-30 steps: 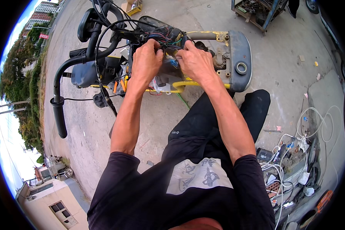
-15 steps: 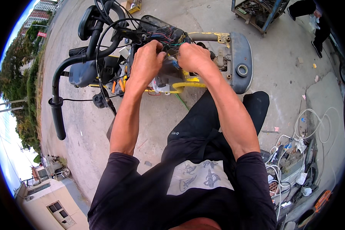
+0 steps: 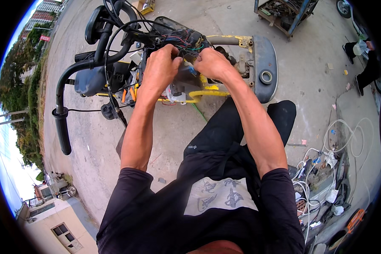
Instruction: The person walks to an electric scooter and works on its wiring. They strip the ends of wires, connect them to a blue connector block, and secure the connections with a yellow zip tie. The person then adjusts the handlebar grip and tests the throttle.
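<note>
I am bent over a stripped scooter with a yellow frame point(image 3: 209, 93). My left hand point(image 3: 161, 67) is closed at the bundle of coloured wires point(image 3: 184, 38), its fingertips curled; what they grip is hidden. My right hand point(image 3: 211, 63) is closed a little to its right, beside a small blue part point(image 3: 191, 70); what it pinches is too small to name. A clear plastic bag point(image 3: 175, 91) lies in the frame below my hands, and orange-handled tools point(image 3: 126, 94) sit left of them. Black handlebars point(image 3: 82, 65) reach out on the left, with cables over them.
A metal cart point(image 3: 285, 17) of scrap stands at the back. A person in dark trousers point(image 3: 370, 72) carries a bag at the right edge, near a parked scooter point(image 3: 347, 10). White hose point(image 3: 351, 139) and litter lie at lower right. A yellow box point(image 3: 146, 6) is behind.
The person at the upper right has walked into view and moved down along the right edge. My right hand has curled and shifted slightly; my left hand stays at the wires.
</note>
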Motion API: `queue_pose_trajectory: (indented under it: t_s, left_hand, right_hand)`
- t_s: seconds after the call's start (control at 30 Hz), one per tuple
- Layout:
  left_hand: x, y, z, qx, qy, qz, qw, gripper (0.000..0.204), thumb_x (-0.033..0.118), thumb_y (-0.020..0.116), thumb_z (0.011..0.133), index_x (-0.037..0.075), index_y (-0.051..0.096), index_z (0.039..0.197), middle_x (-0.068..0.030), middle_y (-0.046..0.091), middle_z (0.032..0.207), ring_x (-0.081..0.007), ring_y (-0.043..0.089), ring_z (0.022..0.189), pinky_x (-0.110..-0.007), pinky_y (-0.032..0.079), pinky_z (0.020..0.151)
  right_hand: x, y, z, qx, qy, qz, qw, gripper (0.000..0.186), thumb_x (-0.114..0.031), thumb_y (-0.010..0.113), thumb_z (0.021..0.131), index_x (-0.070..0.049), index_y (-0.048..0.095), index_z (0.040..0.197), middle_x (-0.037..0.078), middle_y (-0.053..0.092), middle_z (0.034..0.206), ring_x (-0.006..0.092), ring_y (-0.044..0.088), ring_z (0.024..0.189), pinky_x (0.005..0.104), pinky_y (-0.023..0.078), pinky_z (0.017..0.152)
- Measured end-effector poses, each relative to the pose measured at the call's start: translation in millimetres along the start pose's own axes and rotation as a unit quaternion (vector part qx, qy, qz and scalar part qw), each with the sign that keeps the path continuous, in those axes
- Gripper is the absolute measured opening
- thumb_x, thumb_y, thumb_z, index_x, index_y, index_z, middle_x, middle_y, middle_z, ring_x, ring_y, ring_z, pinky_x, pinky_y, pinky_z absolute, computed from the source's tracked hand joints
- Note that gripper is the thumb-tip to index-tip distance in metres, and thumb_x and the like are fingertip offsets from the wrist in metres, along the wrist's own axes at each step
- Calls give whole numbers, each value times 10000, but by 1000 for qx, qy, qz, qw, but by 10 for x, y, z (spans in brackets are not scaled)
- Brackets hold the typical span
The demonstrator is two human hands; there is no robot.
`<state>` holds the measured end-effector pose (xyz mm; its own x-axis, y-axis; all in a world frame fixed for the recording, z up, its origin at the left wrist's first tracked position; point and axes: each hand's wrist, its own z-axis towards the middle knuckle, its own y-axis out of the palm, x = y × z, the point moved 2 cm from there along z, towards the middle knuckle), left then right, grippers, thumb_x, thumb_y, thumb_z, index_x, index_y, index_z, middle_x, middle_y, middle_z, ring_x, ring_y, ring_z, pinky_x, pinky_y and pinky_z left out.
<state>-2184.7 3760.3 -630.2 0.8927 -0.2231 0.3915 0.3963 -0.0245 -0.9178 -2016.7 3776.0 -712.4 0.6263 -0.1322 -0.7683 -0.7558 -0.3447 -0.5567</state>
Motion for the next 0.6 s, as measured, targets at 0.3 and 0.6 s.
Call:
queue_pose_trajectory:
  t_s: [0.3,0.6]
  left_hand:
    - [63,6,24,0,-17,25,1000,281,192,786,911,-32,714,1066,-228,760,945,-391,740,893,-442,556,803]
    - [26,-1,7,12,0,26,1000,271,175,771,920,-33,721,1086,-236,762,961,-414,739,925,-452,558,827]
  right_hand:
    - [-93,-83,-154,19,13,-34,999,293,-208,677,886,4,777,1061,250,759,1117,433,722,1098,493,571,924]
    - [-321,-200,-134,0,-11,-199,980,282,-118,703,863,-40,793,1119,195,784,1118,377,750,1093,493,589,889]
